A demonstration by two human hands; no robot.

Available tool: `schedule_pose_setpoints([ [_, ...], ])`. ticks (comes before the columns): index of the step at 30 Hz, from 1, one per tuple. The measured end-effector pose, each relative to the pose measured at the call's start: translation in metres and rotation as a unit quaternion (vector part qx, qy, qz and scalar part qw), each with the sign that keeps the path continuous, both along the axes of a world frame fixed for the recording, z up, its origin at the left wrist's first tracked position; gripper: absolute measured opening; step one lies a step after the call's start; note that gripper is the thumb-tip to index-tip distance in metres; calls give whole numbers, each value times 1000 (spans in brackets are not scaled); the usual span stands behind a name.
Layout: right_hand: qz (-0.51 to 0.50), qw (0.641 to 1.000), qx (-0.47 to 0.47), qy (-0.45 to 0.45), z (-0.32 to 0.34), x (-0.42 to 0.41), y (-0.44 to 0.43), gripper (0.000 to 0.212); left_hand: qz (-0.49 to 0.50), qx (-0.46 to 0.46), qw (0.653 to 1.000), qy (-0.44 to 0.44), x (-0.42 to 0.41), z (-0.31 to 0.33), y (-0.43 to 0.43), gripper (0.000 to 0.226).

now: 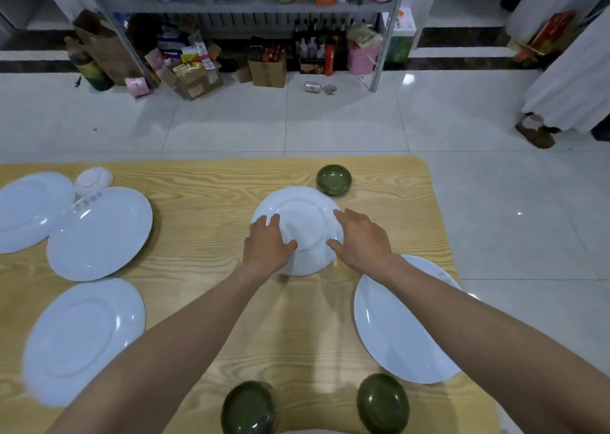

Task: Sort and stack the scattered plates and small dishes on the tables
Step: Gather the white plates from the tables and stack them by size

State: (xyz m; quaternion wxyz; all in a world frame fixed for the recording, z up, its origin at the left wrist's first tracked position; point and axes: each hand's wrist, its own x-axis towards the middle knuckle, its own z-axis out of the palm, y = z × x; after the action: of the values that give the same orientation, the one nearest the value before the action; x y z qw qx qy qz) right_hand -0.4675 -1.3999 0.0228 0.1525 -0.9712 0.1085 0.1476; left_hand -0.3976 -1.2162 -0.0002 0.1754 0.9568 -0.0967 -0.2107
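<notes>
Spreading nearly straight fingers, your left hand point(269, 245) rested flat on the left slope of the white plate point(303, 222), which lay bottom-up in the middle of the wooden table point(198, 182), glossy, its round foot ring showing. Your right hand point(359, 242) lay equally flat on its right slope, clasping nothing. A green dish point(334, 180) sat just beyond its rim.

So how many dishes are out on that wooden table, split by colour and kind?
White plates: 5
Small white dish: 1
Small green dishes: 3
Total: 9
</notes>
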Motion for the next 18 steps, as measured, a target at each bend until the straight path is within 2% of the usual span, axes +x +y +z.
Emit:
schedule_pose_setpoints([
  [4, -65, 997, 50, 14, -17, 22, 1, 68, 50, -5, 998, 29, 27, -12, 6, 69],
  [6, -129, 986, 106, 25, -25, 33, 1, 67, 90, -21, 994, 50, 37, -18, 8, 72],
  [10, -316, 910, 264, 55, -38, 56, 0, 62, 192, -42, 974, 116, 58, -31, 16, 79],
  [13, -378, 877, 290, 66, -50, 65, -5, 62, 269, -85, 948, 149, 68, -36, 20, 78],
  [16, -421, 851, 305, 77, -54, 72, -8, 75, 336, -130, 918, 168, 73, -36, 17, 62],
  [18, -444, 836, 313, 81, -54, 75, -10, 72, 379, -160, 891, 191, 76, -35, 18, 57],
])
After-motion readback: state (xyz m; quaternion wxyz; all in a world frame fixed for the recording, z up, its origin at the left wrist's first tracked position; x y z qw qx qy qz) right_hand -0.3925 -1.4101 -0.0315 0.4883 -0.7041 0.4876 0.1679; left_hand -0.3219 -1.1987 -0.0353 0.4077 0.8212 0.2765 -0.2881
